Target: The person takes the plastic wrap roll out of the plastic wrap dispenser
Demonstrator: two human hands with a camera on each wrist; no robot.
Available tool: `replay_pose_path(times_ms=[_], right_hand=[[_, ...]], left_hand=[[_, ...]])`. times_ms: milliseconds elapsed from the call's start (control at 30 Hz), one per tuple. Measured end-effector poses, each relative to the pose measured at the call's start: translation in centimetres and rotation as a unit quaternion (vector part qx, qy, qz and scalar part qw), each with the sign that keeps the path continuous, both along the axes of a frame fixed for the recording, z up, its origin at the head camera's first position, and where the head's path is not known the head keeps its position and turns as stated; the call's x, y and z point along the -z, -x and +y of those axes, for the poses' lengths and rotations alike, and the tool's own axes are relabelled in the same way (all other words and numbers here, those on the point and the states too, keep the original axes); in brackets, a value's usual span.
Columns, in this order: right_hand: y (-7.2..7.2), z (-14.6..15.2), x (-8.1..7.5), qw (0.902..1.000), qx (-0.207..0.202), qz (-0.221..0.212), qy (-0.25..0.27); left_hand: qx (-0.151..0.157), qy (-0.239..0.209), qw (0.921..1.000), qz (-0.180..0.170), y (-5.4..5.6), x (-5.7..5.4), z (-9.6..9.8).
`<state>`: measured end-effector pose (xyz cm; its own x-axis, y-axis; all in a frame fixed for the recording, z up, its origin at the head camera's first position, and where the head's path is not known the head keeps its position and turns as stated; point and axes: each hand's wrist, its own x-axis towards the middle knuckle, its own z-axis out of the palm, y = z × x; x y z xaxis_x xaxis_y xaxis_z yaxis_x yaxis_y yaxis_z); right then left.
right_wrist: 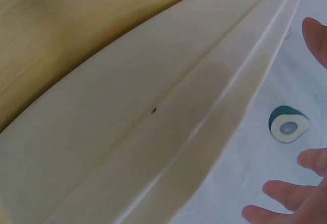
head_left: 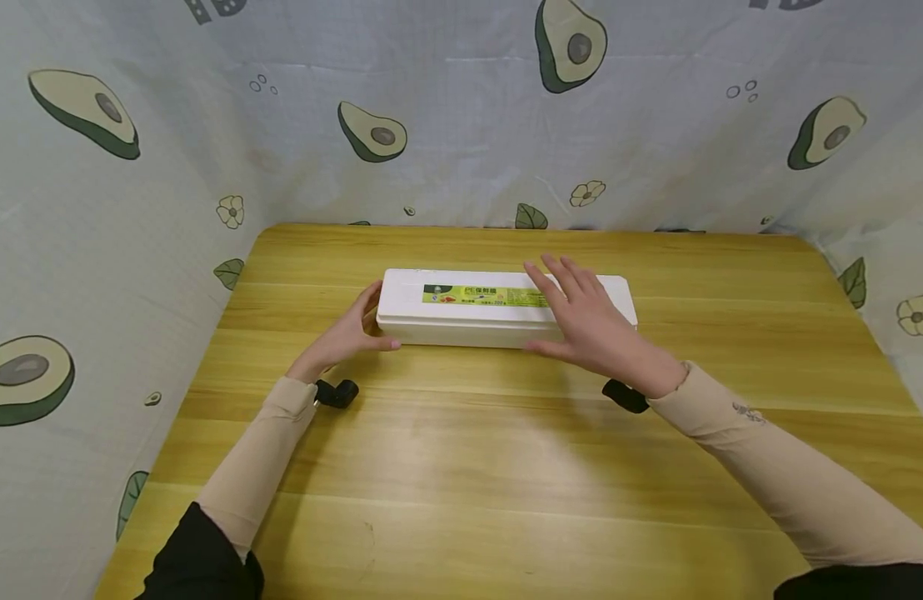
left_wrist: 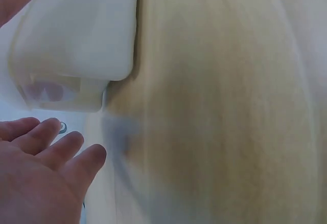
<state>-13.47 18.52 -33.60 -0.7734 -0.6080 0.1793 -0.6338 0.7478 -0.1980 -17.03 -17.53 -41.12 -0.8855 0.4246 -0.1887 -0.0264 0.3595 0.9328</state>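
A long white cling film box (head_left: 461,333) with a green and yellow label (head_left: 476,296) on its lid lies crosswise on the wooden table. At its left end is my left hand (head_left: 345,333), thumb by the front side and fingers around the end. The left wrist view has those fingers (left_wrist: 71,150) relaxed and apart from the box end. Over the right part of the lid hovers my right hand (head_left: 592,325), its fingers spread and covering part of the label. The right wrist view shows the box's long side (right_wrist: 153,116) and the fingers (right_wrist: 286,196) off it.
The wooden table (head_left: 446,467) extends in front of the box and to both sides. A pale cloth printed with avocados (head_left: 461,183) hangs behind the table and along its left and right sides. Black wrist mounts (head_left: 337,393) sit beneath both wrists.
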Motion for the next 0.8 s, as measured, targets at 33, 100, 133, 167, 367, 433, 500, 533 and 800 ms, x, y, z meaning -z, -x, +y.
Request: replay_pose_path(times_ms=[33, 100, 133, 167, 367, 433, 500, 533, 800], right_hand=[[0.1, -0.2, 0.2, 1.0, -0.002, -0.002, 0.0], [0.4, -0.7, 0.5, 0.9999, -0.005, -0.01, -0.002], [0.5, -0.9, 0.7, 0.9999, -0.006, -0.014, -0.003], [0.6, -1.1, 0.8, 0.9998, -0.007, -0.02, -0.004], [1.4, -2.5, 1.7, 0.9991, -0.01, -0.036, -0.018], [1.6, -2.9, 2.0, 0.999, -0.01, -0.038, -0.023], [1.8, -3.2, 2.1, 0.9987, -0.008, -0.042, -0.028], [1.9, -3.4, 2.2, 0.9986, -0.009, -0.043, -0.028], [2.5, -4.2, 2.4, 0.998, -0.012, -0.042, -0.046]], left_hand=[[0.001, -0.002, 1.0, 0.0, 0.1, 0.2, 0.0], [0.003, -0.008, 1.0, 0.001, 0.3, 0.5, 0.0], [0.004, -0.009, 0.9999, 0.002, 0.4, 0.6, 0.0], [0.005, -0.01, 0.9999, 0.004, 0.4, 0.6, 0.1], [0.005, -0.009, 0.9999, 0.014, 0.8, 0.7, 0.3], [0.005, -0.005, 0.9999, 0.016, 0.8, 0.7, 0.4], [0.006, -0.002, 0.9998, 0.02, 0.9, 0.7, 0.5], [0.006, -0.001, 0.9997, 0.022, 1.0, 0.7, 0.5], [-0.003, -0.005, 0.9994, 0.035, 1.1, 0.8, 0.9]])
